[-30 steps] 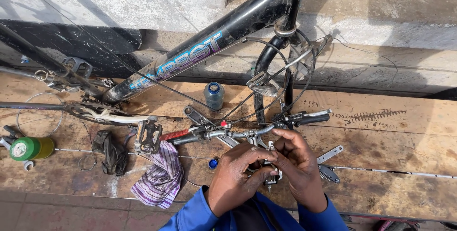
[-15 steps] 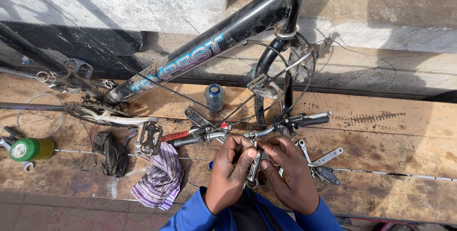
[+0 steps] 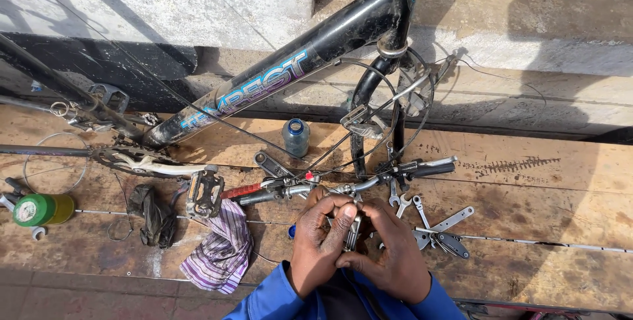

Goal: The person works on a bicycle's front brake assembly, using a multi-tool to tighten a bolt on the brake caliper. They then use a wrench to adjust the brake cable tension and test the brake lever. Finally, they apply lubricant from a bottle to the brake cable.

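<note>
Both hands meet low in the middle of the head view, just below the bicycle's handlebar (image 3: 369, 178). My left hand (image 3: 322, 241) and my right hand (image 3: 390, 254) are closed together around a small metal tool (image 3: 354, 231) that stands upright between the fingers. Its top end reaches the middle of the handlebar. The black bicycle frame (image 3: 283, 73) lies upside down on the wooden planks (image 3: 541, 181), with the fork and brake arms (image 3: 376, 119) above my hands.
Several spanners and a pair of pliers (image 3: 438, 228) lie right of my hands. A striped cloth (image 3: 221, 247) and a pedal (image 3: 204, 195) lie to the left. A small blue bottle (image 3: 296, 137), a green can (image 3: 36, 209) and dark gloves (image 3: 150, 211) rest on the planks.
My hands have drawn closer together and slid slightly left and down, with the metal tool turned more upright between them. The bicycle has not moved.
</note>
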